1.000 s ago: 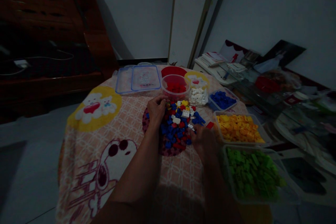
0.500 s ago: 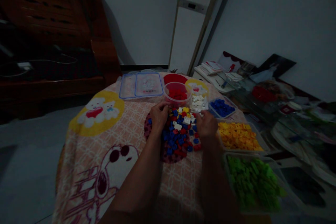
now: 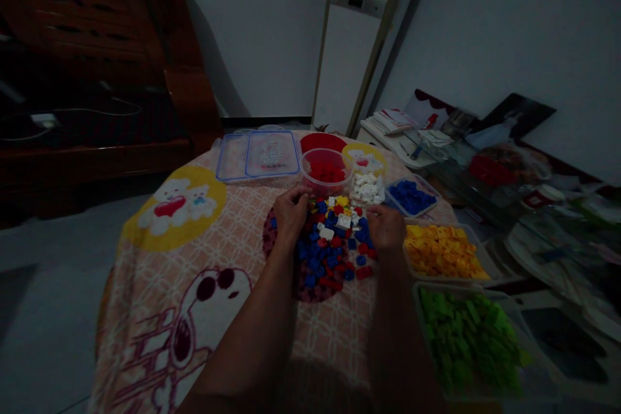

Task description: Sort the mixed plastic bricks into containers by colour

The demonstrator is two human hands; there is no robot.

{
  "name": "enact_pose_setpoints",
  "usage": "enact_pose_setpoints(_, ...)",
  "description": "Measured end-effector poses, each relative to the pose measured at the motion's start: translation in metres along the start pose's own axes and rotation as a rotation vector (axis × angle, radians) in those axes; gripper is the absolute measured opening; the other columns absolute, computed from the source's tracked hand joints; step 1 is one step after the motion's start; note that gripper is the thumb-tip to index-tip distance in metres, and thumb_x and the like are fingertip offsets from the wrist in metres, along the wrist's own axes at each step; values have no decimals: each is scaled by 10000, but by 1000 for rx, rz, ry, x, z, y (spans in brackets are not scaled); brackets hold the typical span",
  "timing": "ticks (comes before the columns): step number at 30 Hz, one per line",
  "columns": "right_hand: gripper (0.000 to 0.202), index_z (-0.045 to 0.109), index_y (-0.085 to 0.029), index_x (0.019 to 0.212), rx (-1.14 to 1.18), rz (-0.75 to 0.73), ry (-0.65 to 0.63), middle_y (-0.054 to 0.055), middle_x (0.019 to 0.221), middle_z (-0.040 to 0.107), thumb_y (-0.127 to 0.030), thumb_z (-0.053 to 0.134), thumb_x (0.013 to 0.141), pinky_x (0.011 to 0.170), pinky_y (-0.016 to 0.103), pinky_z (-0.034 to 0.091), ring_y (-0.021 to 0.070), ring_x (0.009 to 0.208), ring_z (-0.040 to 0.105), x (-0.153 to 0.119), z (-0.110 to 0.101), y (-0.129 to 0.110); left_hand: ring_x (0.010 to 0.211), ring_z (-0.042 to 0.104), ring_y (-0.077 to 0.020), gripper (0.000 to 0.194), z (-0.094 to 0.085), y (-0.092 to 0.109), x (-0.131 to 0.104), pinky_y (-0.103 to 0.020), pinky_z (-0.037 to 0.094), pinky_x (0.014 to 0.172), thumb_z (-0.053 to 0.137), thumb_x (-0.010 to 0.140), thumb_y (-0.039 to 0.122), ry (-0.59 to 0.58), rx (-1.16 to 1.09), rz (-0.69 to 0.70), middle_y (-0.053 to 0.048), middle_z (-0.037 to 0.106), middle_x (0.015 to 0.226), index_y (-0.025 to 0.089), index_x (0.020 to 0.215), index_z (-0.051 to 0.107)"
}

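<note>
A mixed pile of toy building bricks (image 3: 323,249), mostly blue with red, white and yellow ones, lies on the table in front of me. At its left edge is my left hand (image 3: 292,215), fingers curled in and fingertips close together; whatever they hold is too dark to make out. My right hand (image 3: 387,228) is over the right side of the pile with thumb and fingers pinched, near the white bricks (image 3: 367,189). Just beyond the pile stands a clear round tub (image 3: 326,186) with red bricks (image 3: 327,172) inside.
On the right are boxes of blue bricks (image 3: 411,197), yellow bricks (image 3: 441,251) and green bricks (image 3: 473,336). Clear lids with blue rims (image 3: 272,154) lie at the back left, beside a red round dish (image 3: 323,140). A patterned cloth (image 3: 233,226) covers the table. A cluttered glass table (image 3: 451,162) stands beyond.
The view has shifted slightly. My right hand has drawn a little to the right, away from the white bricks; my left hand stays at the pile's left edge.
</note>
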State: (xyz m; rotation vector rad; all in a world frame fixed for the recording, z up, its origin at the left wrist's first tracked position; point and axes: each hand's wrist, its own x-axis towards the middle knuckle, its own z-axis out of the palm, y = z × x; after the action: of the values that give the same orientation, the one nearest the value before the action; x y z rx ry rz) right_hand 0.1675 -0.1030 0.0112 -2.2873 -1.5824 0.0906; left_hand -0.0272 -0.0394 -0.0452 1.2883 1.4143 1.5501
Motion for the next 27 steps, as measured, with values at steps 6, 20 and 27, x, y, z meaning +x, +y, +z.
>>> enact_pose_setpoints(6,260,786,-253,1041,-50,7,-119,71,1053,769,-237,579,884,778,257,492,215,972,710,3,11,1,682,696,-163,249,-1,4,-3,-242,537,636,550,760,242,-8,9,18,-27,769,813,179,861,769)
enact_pose_setpoints(20,283,776,-230,1060,-61,-159,-169,86,1065,769,-234,529,922,836,244,476,204,1008,701,12,5,-19,688,699,-170,271,0,1,-1,-263,558,663,559,766,279,29,-28,14,-46,769,821,160,888,770)
enact_pose_setpoints(27,252,776,-223,993,-123,-216,-232,88,1029,767,-197,548,888,822,253,473,213,1013,698,24,-2,-17,666,693,-160,277,1,0,0,-247,545,630,556,760,269,34,-37,-11,-38,768,825,165,895,775)
